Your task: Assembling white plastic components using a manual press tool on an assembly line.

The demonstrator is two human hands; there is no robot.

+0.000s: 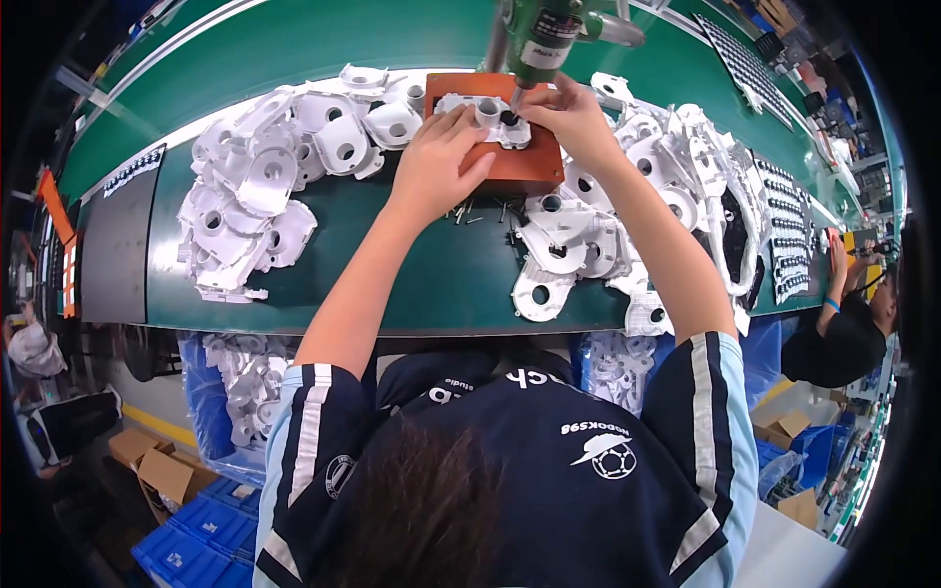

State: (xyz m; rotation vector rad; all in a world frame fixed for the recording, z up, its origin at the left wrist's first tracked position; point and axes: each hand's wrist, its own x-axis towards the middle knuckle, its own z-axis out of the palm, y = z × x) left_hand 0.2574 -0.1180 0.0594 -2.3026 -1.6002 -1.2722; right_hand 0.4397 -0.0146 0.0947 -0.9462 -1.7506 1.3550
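A white plastic housing (487, 112) with round openings lies on an orange block-shaped fixture (510, 174); a black round piece shows in one opening. My left hand (441, 162) rests over the housing's left side, fingers stretched flat along it and thumb apart. From the right, my right hand (571, 120) reaches in with thumb and forefinger pinched at the housing's right edge, beside the black piece. What the pinch holds is too small to make out. Above hangs a green machine head (542, 44), its metal tip coming down close to my right fingers.
Heaped white housings (267, 176) lie left of the fixture, more housings (554, 245) to its right. Loose screws (473, 210) lie in front of it. Racks with rows of dark-tipped parts (787, 230) stand at right. Bins of white parts (250, 382) sit below the table edge. A co-worker (843, 338) is far right.
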